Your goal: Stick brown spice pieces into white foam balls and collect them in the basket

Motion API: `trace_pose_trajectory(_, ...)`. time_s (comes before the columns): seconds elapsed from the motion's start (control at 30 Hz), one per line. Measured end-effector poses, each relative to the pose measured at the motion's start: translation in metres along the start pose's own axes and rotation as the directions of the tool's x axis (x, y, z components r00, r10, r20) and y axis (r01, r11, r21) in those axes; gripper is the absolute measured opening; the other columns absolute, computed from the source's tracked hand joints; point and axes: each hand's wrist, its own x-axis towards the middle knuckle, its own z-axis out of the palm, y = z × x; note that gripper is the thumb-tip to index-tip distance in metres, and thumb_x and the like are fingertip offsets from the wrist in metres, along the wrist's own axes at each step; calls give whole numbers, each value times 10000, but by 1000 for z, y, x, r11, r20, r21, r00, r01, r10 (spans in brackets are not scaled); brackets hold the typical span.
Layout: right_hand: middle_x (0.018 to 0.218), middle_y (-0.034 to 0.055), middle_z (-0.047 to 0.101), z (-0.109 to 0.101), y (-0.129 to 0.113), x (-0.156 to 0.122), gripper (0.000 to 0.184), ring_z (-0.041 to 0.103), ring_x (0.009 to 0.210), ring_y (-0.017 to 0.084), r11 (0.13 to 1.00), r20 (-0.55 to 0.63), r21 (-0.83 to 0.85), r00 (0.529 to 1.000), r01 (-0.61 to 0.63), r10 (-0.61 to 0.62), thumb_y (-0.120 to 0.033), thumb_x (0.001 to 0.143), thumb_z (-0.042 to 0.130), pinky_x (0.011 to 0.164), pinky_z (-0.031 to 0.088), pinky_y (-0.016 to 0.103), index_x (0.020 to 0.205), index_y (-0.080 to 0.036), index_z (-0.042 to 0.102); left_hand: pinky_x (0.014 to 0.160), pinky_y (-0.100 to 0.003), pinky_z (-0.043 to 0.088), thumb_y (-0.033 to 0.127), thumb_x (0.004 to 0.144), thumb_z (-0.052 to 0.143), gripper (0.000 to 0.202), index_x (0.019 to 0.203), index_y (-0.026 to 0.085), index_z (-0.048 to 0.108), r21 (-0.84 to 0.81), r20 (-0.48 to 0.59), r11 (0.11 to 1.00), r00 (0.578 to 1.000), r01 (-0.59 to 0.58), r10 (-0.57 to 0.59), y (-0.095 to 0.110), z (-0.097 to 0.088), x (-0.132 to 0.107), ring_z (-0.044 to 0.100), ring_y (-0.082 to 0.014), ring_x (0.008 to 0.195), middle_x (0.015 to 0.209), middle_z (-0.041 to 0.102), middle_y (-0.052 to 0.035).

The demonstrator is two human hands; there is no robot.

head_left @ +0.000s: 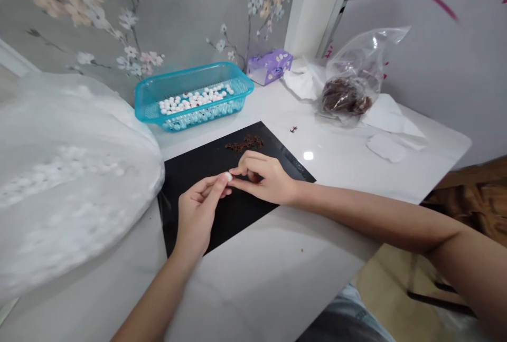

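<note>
My left hand (197, 210) pinches a small white round seed (228, 176) between its fingertips, above a black mat (206, 165) on the white table. My right hand (264, 177) is curled, and its fingertips press against the same seed from the right. A little heap of dark brown bits (245, 143) lies at the mat's far edge, just beyond my right hand. A turquoise plastic basket (150, 100) further back holds several white seeds.
A big clear bag of white seeds (67, 183) fills the left side, touching the mat. At the back right are a clear bag of brown scraps (348, 91), white paper pieces (386, 146) and a purple tissue pack (269, 66). The table (340, 168) edge runs along the right.
</note>
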Motion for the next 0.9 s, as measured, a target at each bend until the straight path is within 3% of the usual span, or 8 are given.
trace_pose_trajectory(0.3, 727, 11, 510, -2, -5, 2, 167, 495, 639, 97, 998, -77, -62, 997, -22, 18, -307, 810, 595, 539, 422, 223, 897, -165, 598, 662, -221, 484, 360, 697, 692, 186, 783, 195, 708, -23, -15, 1000, 1000, 2, -3, 1, 1, 1, 595, -106, 653, 742, 686, -5)
trace_pose_trajectory(0.47, 697, 7, 496, 0, -4, -1, 131, 491, 619, 91, 999, -32, -45, 999, 10, -12, -292, 846, 548, 514, 400, 213, 849, -166, 584, 669, -228, 480, 365, 695, 692, 189, 770, 192, 706, -17, -11, 1000, 1000, 12, -12, 0, 1, 1, 598, -112, 655, 743, 687, -6)
trace_pose_trajectory(0.67, 702, 11, 516, 1, -3, -3, 155, 422, 518, 57, 999, -27, -10, 998, 50, -51, -264, 851, 542, 460, 372, 195, 733, -163, 536, 682, -216, 480, 351, 706, 689, 180, 792, 195, 711, -2, 64, 1000, 998, 19, -19, 1, -3, 1, 598, -110, 683, 783, 693, -13)
trace_pose_trajectory(0.9, 685, 7, 510, -1, -6, -2, 134, 424, 526, 54, 993, -23, 25, 994, 111, -111, -203, 853, 536, 457, 367, 185, 726, -161, 543, 674, -204, 475, 356, 712, 685, 188, 794, 190, 712, 24, 109, 999, 993, 39, -41, 3, -6, 0, 593, -104, 678, 807, 692, -21)
